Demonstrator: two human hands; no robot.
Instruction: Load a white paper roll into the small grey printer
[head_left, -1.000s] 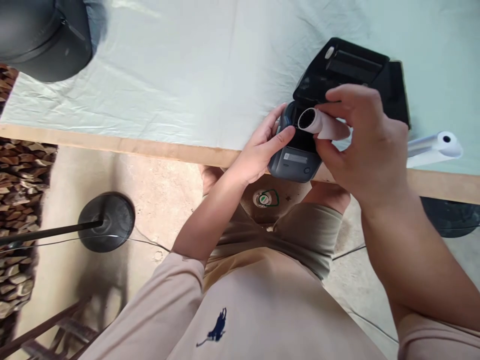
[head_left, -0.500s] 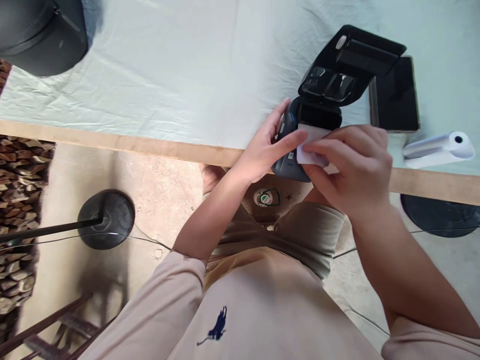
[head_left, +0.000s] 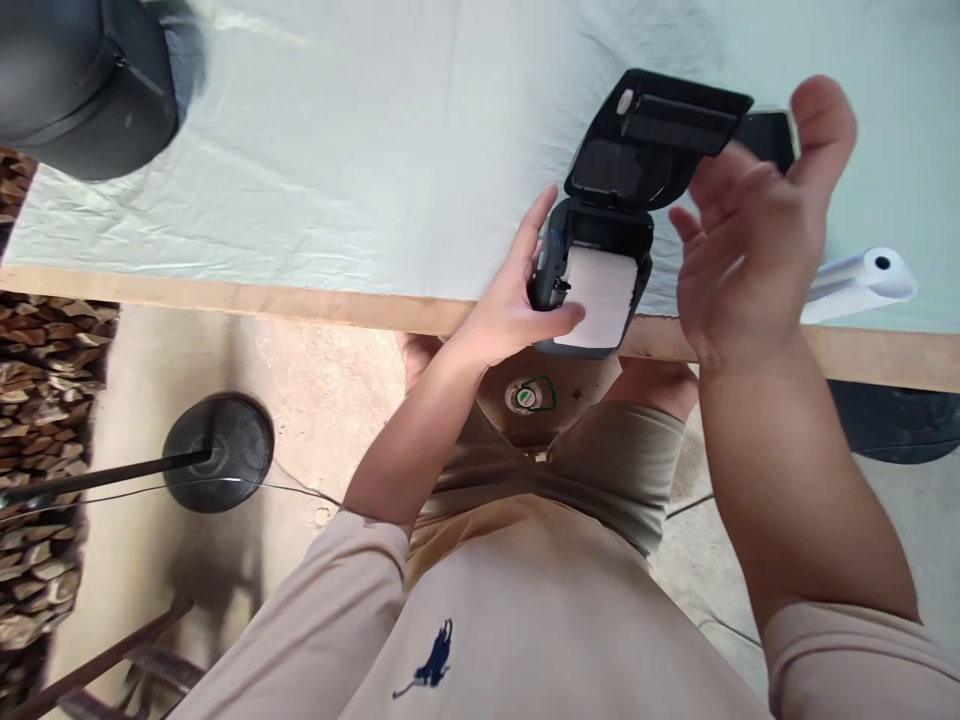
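A small black receipt printer (head_left: pixel 645 232) sits at the table's front edge, its hinged lid (head_left: pixel 660 125) raised. My left hand (head_left: pixel 510 305) grips the printer's left side, fingers along the outside. Its thumb presses on a white paper strip (head_left: pixel 604 290) that lies flat over the printer's front. Just right of the lid, my right hand (head_left: pixel 757 235) is raised with palm turned up and fingers apart, holding nothing. Its fingertips are close to the lid's right edge; I cannot tell whether they touch it.
A loose white paper roll (head_left: pixel 855 285) lies on the right of the cloth-covered table (head_left: pixel 360 170). Behind my right hand, a dark flat device (head_left: pixel 772 138) is partly hidden. A black bag (head_left: pixel 82 90) stands at the back left. A round black stand base (head_left: pixel 217 450) is on the floor.
My right hand has let go of the paper and moved up and right, beside the lid. The paper now lies flat across the printer's front under my left thumb.
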